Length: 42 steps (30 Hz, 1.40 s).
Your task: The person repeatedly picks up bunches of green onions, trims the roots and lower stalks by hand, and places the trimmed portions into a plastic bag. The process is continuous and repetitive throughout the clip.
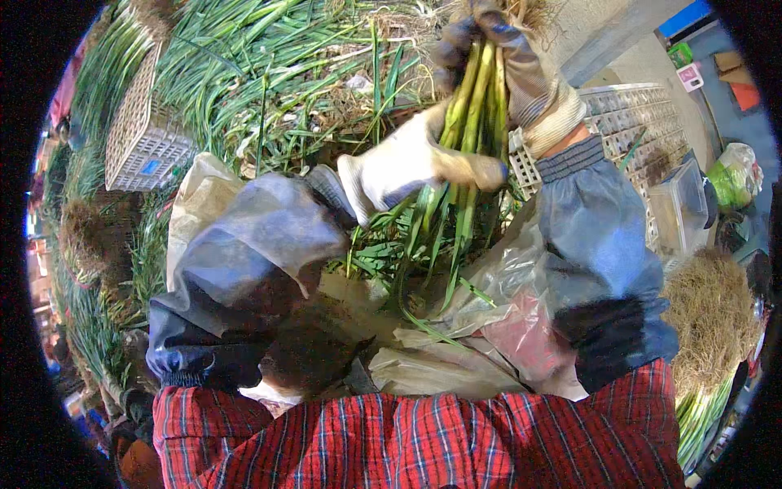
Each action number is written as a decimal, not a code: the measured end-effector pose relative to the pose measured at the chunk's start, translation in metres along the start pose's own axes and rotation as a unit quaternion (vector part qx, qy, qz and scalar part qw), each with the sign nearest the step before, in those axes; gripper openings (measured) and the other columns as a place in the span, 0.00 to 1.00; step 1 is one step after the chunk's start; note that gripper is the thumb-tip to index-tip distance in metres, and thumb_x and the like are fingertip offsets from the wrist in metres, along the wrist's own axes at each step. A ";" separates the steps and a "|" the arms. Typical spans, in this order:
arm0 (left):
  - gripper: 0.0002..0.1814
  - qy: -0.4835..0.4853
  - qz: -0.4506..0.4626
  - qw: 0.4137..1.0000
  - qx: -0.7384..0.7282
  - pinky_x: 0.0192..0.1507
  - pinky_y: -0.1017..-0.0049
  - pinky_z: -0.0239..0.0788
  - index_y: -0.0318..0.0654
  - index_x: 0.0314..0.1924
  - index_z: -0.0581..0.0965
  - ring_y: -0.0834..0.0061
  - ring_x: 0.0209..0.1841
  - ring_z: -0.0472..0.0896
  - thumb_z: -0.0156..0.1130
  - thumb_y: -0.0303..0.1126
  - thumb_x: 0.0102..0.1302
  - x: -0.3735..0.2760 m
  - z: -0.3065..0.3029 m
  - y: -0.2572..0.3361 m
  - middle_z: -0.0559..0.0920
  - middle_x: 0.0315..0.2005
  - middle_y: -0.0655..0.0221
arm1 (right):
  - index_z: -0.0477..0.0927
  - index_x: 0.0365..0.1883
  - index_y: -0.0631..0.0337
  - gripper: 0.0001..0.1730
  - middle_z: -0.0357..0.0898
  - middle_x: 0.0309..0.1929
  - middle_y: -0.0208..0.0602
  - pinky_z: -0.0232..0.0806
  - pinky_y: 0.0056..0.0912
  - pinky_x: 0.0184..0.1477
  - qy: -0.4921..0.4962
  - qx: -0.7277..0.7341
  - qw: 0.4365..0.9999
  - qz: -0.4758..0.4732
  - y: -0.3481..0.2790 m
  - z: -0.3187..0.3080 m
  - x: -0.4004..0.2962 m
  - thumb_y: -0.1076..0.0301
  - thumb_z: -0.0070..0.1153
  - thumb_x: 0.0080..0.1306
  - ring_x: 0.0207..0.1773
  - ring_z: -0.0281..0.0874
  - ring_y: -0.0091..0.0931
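Note:
Both my hands wear dirty knitted work gloves. My left hand (427,156) is wrapped round the lower part of a bunch of green onions (473,122), thumb across the stalks. Higher up, at the root end, my right hand (507,46) grips the same bunch, its fingers partly dark and blurred. Green leaves hang down from the bunch over my lap. Tangled roots (537,12) show at the top, beside the right glove. Behind the hands spreads a big heap of green onions (275,67) with loose roots and leaf scraps.
A white plastic crate (146,128) stands at the left. Another pale crate (635,116) and a clear plastic box (681,208) are at the right. A large root-ended bundle (708,318) lies at lower right. Plastic sheeting (446,367) covers my lap.

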<state>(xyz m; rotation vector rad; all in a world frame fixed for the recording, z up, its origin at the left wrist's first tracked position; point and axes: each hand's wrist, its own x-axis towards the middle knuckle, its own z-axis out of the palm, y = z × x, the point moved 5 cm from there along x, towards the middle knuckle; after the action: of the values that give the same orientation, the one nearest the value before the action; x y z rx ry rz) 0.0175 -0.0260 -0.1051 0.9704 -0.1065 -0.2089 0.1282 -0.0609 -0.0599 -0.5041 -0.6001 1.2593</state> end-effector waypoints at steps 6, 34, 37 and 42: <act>0.27 0.150 0.006 0.936 0.318 0.52 0.74 0.65 0.38 0.53 0.73 0.76 0.47 0.75 0.66 0.25 0.49 -0.017 0.005 -0.070 0.79 0.45 0.71 | 0.75 0.45 0.62 0.15 0.80 0.35 0.34 0.73 0.34 0.46 0.052 -0.055 0.996 -0.049 -0.026 -0.010 -0.016 0.64 0.56 0.62 0.38 0.79 0.29; 0.30 0.176 -0.462 0.600 0.629 0.43 0.63 0.71 0.39 0.43 0.79 0.55 0.39 0.81 0.62 0.58 0.50 -0.182 -0.100 -0.098 0.82 0.34 0.54 | 0.76 0.46 0.61 0.16 0.80 0.35 0.33 0.71 0.31 0.44 0.074 -0.373 0.925 -0.016 -0.033 -0.001 -0.060 0.65 0.57 0.60 0.37 0.78 0.27; 0.30 0.234 -0.449 0.528 0.682 0.46 0.67 0.69 0.40 0.41 0.80 0.57 0.40 0.80 0.66 0.57 0.48 -0.188 -0.091 -0.113 0.82 0.35 0.56 | 0.76 0.46 0.61 0.16 0.80 0.34 0.32 0.71 0.31 0.43 0.050 -0.396 0.917 -0.012 -0.024 0.003 -0.052 0.65 0.57 0.60 0.37 0.78 0.27; 0.10 0.263 -0.197 0.832 0.447 0.27 0.80 0.64 0.36 0.29 0.80 0.87 0.24 0.71 0.64 0.36 0.56 -0.149 -0.077 -0.065 0.78 0.19 0.76 | 0.76 0.46 0.61 0.16 0.80 0.34 0.32 0.71 0.31 0.43 -0.001 -0.477 0.879 -0.009 -0.022 0.022 -0.046 0.66 0.58 0.60 0.37 0.77 0.26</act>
<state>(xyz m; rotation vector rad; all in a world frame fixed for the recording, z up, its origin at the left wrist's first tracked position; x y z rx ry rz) -0.1219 0.0339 -0.2014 1.9592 0.5652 -0.2657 0.1210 -0.1099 -0.0352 -1.3058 -1.2263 0.8718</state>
